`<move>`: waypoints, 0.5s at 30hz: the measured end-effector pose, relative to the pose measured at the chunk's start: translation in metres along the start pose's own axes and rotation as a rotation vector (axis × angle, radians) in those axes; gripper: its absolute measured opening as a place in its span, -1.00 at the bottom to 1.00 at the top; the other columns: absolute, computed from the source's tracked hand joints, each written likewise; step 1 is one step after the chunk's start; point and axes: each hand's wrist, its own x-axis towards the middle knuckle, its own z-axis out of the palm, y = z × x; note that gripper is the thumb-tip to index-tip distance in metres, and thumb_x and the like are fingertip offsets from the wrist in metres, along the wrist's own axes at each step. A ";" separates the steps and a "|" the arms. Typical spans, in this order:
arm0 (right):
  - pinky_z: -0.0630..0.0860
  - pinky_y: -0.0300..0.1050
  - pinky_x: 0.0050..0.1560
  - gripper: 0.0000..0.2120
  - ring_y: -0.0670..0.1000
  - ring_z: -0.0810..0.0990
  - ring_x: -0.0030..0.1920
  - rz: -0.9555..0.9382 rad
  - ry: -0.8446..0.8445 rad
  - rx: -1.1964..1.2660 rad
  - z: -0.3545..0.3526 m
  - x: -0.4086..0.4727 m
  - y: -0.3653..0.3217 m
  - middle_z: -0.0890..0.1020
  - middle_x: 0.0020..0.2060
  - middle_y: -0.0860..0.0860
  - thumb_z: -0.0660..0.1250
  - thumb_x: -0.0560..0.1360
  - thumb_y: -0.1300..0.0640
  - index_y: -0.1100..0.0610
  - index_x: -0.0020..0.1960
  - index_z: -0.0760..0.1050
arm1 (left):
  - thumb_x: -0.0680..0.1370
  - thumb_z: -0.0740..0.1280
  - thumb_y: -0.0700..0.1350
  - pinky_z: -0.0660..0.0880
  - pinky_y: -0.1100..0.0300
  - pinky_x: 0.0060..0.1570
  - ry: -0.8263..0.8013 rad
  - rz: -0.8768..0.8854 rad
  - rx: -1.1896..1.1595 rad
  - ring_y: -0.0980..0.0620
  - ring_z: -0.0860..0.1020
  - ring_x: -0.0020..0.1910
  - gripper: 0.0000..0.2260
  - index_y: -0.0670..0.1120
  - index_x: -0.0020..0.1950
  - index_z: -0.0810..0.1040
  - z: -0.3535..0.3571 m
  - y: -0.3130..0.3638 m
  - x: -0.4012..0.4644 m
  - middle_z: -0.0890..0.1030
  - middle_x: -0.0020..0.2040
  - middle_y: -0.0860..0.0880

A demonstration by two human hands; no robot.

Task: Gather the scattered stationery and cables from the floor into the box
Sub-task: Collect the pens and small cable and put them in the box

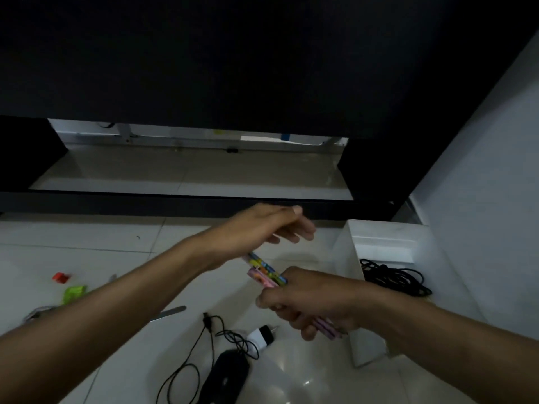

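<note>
**Pens in hand beside box**

White box [354, 301] at right holds a coiled black cable [393, 277]. Right hand [315, 301] grips a bundle of patterned pens [267, 272] just left of the box. Left hand [262, 228], fingers curled, touches the bundle's upper end; blurred. Black mouse [227, 374] and its cable lie on the floor [102, 237].

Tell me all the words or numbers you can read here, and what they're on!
None can be read.
The pens held in the right hand have colourful prints, too blurred to read.
The green packet on the floor is too blurred too.
The white box shows no writing.
</note>
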 end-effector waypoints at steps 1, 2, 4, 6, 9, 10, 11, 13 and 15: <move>0.23 -0.29 -0.52 -0.73 -0.11 0.20 -0.58 0.026 0.004 -0.018 0.000 -0.004 0.003 0.29 -0.55 -0.11 0.30 0.48 0.04 0.03 -0.30 0.26 | 0.60 0.03 0.17 0.45 0.21 0.15 -0.016 -0.011 0.003 0.24 0.58 0.08 -0.62 0.09 0.14 0.59 0.007 -0.004 -0.002 0.64 0.09 0.21; 0.25 -0.29 -0.52 -0.74 -0.11 0.23 -0.58 0.049 0.014 -0.060 0.000 -0.009 0.008 0.31 -0.55 -0.11 0.31 0.48 0.03 0.04 -0.30 0.28 | 0.60 0.04 0.16 0.44 0.21 0.15 -0.035 -0.018 0.008 0.25 0.57 0.08 -0.64 0.11 0.13 0.59 0.015 -0.008 -0.005 0.63 0.08 0.22; 0.31 -0.28 -0.51 -0.75 -0.11 0.32 -0.59 0.061 0.073 -0.297 -0.004 -0.020 0.020 0.39 -0.52 -0.09 0.29 0.48 -0.02 0.06 -0.29 0.34 | 0.63 0.08 0.10 0.45 0.25 0.11 -0.113 -0.033 0.103 0.30 0.55 0.05 -0.73 0.17 0.12 0.57 0.034 -0.019 -0.010 0.61 0.07 0.26; 0.37 -0.22 -0.44 -0.75 -0.08 0.44 -0.48 0.037 0.146 -0.653 -0.011 -0.032 0.035 0.45 -0.42 -0.05 0.25 0.50 -0.08 0.06 -0.25 0.38 | 0.62 0.14 0.11 0.48 0.28 0.09 -0.219 -0.053 0.209 0.32 0.54 0.04 -0.79 0.20 0.15 0.52 0.056 -0.031 -0.014 0.60 0.06 0.25; 0.45 -0.11 -0.27 -0.70 -0.02 0.51 -0.34 0.051 0.152 -0.827 -0.028 -0.047 0.058 0.50 -0.36 -0.03 0.24 0.51 -0.15 0.03 -0.27 0.40 | 0.58 0.15 0.22 0.49 0.26 0.12 -0.327 -0.092 0.320 0.31 0.53 0.04 -0.74 0.21 0.21 0.45 0.081 -0.045 -0.019 0.57 0.10 0.21; 0.48 -0.10 -0.24 -0.68 -0.01 0.54 -0.32 0.078 0.146 -0.801 -0.036 -0.052 0.064 0.52 -0.35 -0.02 0.25 0.50 -0.19 0.04 -0.25 0.43 | 0.56 0.13 0.25 0.49 0.24 0.12 -0.327 -0.102 0.345 0.28 0.53 0.02 -0.71 0.21 0.22 0.44 0.084 -0.047 -0.018 0.57 0.10 0.18; 0.50 -0.12 -0.28 -0.67 -0.04 0.56 -0.34 0.102 0.154 -0.732 -0.047 -0.059 0.072 0.52 -0.36 -0.03 0.27 0.50 -0.22 0.03 -0.21 0.46 | 0.54 0.11 0.29 0.49 0.24 0.10 -0.314 -0.111 0.352 0.25 0.53 -0.01 -0.68 0.22 0.21 0.43 0.084 -0.048 -0.016 0.57 0.08 0.17; 0.42 -0.25 -0.41 -0.71 -0.19 0.48 -0.48 0.108 0.235 -0.575 -0.075 -0.073 0.088 0.47 -0.47 -0.14 0.29 0.50 -0.20 -0.01 -0.23 0.45 | 0.49 0.07 0.34 0.46 0.34 0.05 -0.255 -0.128 0.369 0.29 0.52 -0.01 -0.63 0.24 0.19 0.42 0.079 -0.049 -0.006 0.55 0.06 0.22; 0.34 -0.31 -0.46 -0.68 -0.20 0.36 -0.56 0.085 0.357 -0.453 -0.108 -0.088 0.103 0.39 -0.56 -0.16 0.30 0.53 -0.13 -0.02 -0.32 0.36 | 0.51 0.08 0.30 0.39 0.44 0.04 -0.189 -0.117 0.470 0.35 0.46 0.06 -0.64 0.24 0.24 0.40 0.073 -0.050 0.009 0.49 0.13 0.29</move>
